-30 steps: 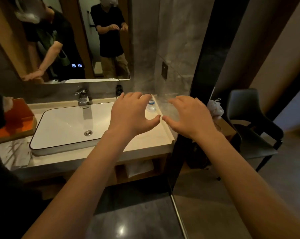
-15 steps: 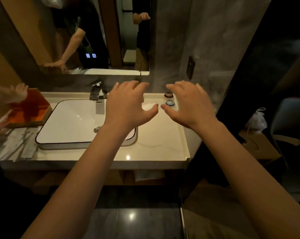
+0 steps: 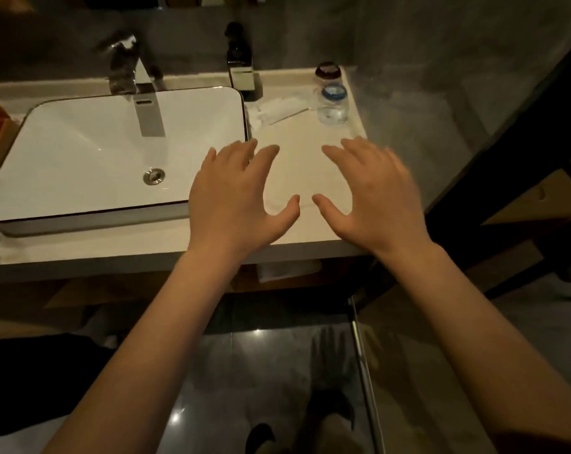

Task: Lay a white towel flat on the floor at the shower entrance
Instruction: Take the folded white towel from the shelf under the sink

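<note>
Both my hands hover palm-down over the pale counter (image 3: 297, 152) to the right of the sink. My left hand (image 3: 235, 194) has its fingers spread and holds nothing. My right hand (image 3: 372, 194) is spread the same way beside it, thumbs almost meeting. A folded white towel (image 3: 287, 270) lies on the shelf under the counter, mostly hidden by the counter edge and my left forearm.
A white rectangular sink (image 3: 113, 152) with a chrome tap (image 3: 136, 80) fills the left. Two small jars (image 3: 331, 99) and a dark dispenser (image 3: 241, 67) stand at the back. A glass panel edge (image 3: 363, 371) runs down the dark glossy floor (image 3: 245, 371).
My view has tilted down and closer to the counter; the mirror has left the frame. Both hands have lowered toward the counter, still spread and holding nothing.
</note>
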Tool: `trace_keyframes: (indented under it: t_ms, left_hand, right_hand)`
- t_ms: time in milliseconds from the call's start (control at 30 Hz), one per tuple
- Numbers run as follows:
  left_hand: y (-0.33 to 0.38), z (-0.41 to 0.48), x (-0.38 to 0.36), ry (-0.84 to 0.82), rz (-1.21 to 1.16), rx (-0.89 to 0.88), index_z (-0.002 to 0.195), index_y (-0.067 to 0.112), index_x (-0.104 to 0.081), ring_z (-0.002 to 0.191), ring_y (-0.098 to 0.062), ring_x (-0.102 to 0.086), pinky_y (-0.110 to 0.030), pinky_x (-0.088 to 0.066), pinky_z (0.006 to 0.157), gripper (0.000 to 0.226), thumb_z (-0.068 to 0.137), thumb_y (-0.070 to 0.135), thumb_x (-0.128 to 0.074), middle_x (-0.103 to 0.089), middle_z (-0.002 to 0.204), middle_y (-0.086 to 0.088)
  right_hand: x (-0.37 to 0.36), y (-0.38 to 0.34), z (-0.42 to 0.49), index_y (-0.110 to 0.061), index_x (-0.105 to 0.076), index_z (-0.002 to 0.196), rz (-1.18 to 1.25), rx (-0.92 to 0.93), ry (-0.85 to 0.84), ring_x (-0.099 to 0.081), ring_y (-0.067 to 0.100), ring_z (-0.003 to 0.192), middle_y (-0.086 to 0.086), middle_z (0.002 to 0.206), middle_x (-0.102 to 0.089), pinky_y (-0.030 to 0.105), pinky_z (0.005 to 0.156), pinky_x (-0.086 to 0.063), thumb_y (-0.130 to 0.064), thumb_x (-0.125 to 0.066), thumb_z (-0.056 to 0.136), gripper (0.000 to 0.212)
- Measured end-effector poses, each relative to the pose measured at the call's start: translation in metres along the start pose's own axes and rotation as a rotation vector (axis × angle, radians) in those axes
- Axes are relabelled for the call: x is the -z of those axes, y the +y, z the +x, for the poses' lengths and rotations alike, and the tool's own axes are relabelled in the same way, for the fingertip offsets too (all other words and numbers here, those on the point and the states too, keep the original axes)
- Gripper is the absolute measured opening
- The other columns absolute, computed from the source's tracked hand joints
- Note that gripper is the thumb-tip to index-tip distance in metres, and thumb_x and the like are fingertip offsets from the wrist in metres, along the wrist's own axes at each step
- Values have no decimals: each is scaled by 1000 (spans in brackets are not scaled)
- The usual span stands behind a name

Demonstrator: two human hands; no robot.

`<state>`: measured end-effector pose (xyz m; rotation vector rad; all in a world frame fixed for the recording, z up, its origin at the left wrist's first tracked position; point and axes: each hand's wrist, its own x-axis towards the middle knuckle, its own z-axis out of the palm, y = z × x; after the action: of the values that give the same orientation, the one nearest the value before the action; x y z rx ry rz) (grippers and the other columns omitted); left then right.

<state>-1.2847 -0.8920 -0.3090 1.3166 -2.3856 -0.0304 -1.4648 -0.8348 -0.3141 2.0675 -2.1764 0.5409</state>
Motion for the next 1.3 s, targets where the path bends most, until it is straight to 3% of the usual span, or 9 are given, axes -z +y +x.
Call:
trace_keyframes:
  t_ms: [233,500,767,900,1033,1100,1167,1233,1300]
  left_hand:
    - [-17,-73,-83,-80,-36,15,130,17,-52,122,-26,-48,-46,-41,99,67,76,56,-52,-54,132,-9]
    - [-49,-152,-211,-198,13,69,132,22,-50,128,-21,-45,-40,-35,107,68,76,60,-48,-52,136,-4]
    - [-82,-178,-360,-165,83,121,130,22,-51,123,-23,-48,-39,-34,105,68,75,61,-47,-55,131,-5]
    - [-99,-178,-434,-113,115,101,120,20,-55,100,-23,-55,-39,-47,86,62,74,61,-45,-61,108,-3]
    - [-113,-187,-495,-36,153,83,94,20,-59,71,-19,-55,-31,-45,59,46,77,61,-46,-58,77,1]
    - [-120,-191,-519,-6,181,85,88,19,-61,62,-21,-58,-27,-42,53,44,74,59,-51,-63,75,-3]
    - [-128,-193,-540,19,205,104,96,20,-63,62,-21,-60,-26,-44,50,49,73,60,-50,-67,86,-5]
    - [-137,-196,-560,29,225,119,119,25,-57,83,-21,-64,-28,-50,56,62,72,62,-44,-64,113,-2]
    - [-145,-200,-577,65,208,112,128,26,-52,109,-23,-58,-29,-51,67,67,71,61,-44,-58,127,-2]
  right_hand:
    - [-79,10,-57,-18,-46,136,31,-3,-87,-39,26,134,8,139,-49,45,110,-31,-51,-51,82,63]
    - [-207,20,-119,-18,-47,135,139,80,-111,-41,22,132,5,136,-51,41,111,-32,-48,-52,82,62]
    - [-364,63,-155,-19,-51,132,59,156,-195,-47,24,127,7,132,-56,41,106,-34,-46,-61,80,60]
    - [-439,92,-155,-16,-54,126,-28,155,-169,-57,25,103,6,113,-61,37,86,-47,-49,-58,77,59]
    - [-499,113,-161,-14,-61,110,-70,116,-59,-64,26,76,7,85,-65,32,65,-48,-48,-61,76,49]
    - [-524,121,-163,-15,-61,115,-83,93,-51,-67,28,85,9,93,-68,35,72,-51,-50,-60,77,51]
    - [-547,127,-165,-20,-57,125,-102,72,-81,-64,25,102,9,113,-66,36,85,-50,-55,-53,79,57]
    - [-566,131,-167,-22,-50,133,-83,67,-96,-53,26,121,10,131,-56,39,97,-43,-53,-56,78,64]
    - [-582,133,-170,-21,-47,136,-64,65,-100,-45,29,128,10,137,-51,41,103,-38,-51,-59,77,67]
